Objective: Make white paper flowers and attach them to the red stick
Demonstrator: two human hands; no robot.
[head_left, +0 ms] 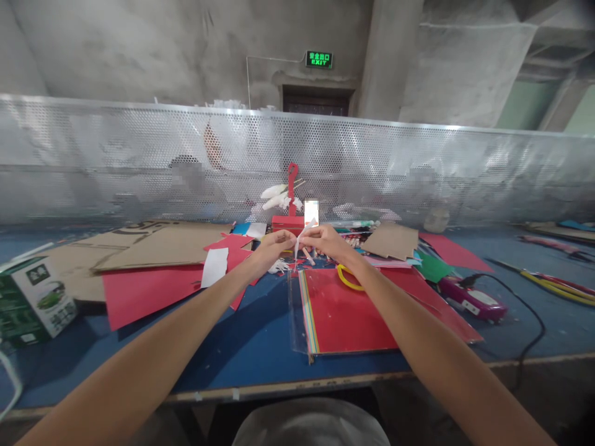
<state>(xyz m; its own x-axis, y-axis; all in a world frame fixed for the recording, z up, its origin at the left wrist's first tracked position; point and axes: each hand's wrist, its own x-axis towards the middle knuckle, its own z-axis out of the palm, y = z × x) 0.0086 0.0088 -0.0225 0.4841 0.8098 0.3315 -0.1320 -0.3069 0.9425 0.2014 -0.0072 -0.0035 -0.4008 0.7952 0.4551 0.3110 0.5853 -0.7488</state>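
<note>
White strip (298, 246), held up just beyond the far-left corner of the red paper pack (348, 316). Left hand (282, 240): narrow pinch, fingertips on the strip's left side. Right hand (322, 240): narrow pinch too, on its right side. Handling, my judgement: light fingertip grip, hands close together, small even moves; hard pulling could crease or tear it. Better to steady with one hand, shape with the other. Looks: thin, pale, slender; upper end leans right, lower end tapers down. Paper or tissue, can't tell; fine detail too small. White scraps (277, 266) left of the pack's far-left corner.
</note>
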